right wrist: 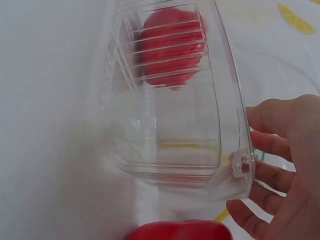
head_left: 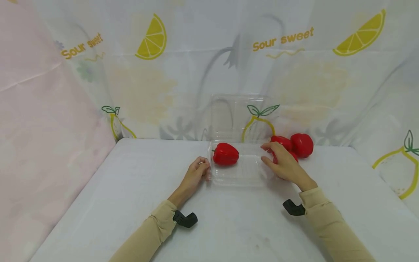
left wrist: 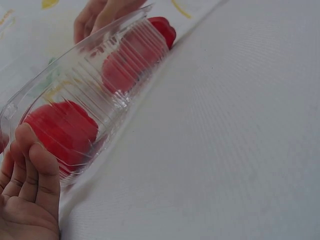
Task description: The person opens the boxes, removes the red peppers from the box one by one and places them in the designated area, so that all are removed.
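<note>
A clear plastic clamshell box (head_left: 250, 183) sits on the table with its lid (head_left: 226, 112) raised at the back. One red bell pepper (head_left: 226, 154) lies on its side in the left part of the box. My left hand (head_left: 194, 174) holds the box's left end, fingertips at the rim, as the left wrist view shows close up. Over the right end hovers my right hand (head_left: 284, 163), its thumb and fingers apart beside the rim (right wrist: 240, 95). Nothing is between those fingers. Below and behind that hand, more red bell peppers (head_left: 302, 145) lie beside the box, partly covered by it.
The white table (head_left: 137, 189) extends to both sides and in front of the box. A fabric backdrop (head_left: 183, 72) with lemon prints rises behind the table's back edge, close behind the lid. Each wrist carries a black camera mount (head_left: 185, 219).
</note>
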A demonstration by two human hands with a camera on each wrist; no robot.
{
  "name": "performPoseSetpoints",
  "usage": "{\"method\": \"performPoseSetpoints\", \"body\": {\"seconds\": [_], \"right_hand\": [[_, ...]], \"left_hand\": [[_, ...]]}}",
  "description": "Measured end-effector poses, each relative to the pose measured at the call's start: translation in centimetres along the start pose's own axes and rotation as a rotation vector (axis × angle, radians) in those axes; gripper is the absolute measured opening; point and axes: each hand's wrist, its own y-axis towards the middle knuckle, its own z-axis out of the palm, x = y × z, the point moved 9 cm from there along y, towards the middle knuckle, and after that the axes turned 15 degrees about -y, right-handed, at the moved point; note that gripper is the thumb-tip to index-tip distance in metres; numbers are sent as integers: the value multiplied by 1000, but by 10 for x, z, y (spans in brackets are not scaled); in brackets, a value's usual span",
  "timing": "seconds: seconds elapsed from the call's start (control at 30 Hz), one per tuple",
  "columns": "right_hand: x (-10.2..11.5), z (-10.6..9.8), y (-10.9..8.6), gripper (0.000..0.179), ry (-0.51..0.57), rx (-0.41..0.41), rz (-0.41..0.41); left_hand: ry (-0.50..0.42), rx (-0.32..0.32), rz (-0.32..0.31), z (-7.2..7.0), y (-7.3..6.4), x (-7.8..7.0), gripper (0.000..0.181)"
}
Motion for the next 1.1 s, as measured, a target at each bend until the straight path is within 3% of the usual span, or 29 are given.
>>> {"method": "performPoseSetpoints", "body": {"seconds": [0.53,1.1], "right_hand": [[24,12,11,46,13,-4,-69],[55,42,36,54,-2,73,-123]], "left_hand": [[1,-2,-1,-2,1,2,4],[-8,0,5,0,0,0,5]]}}
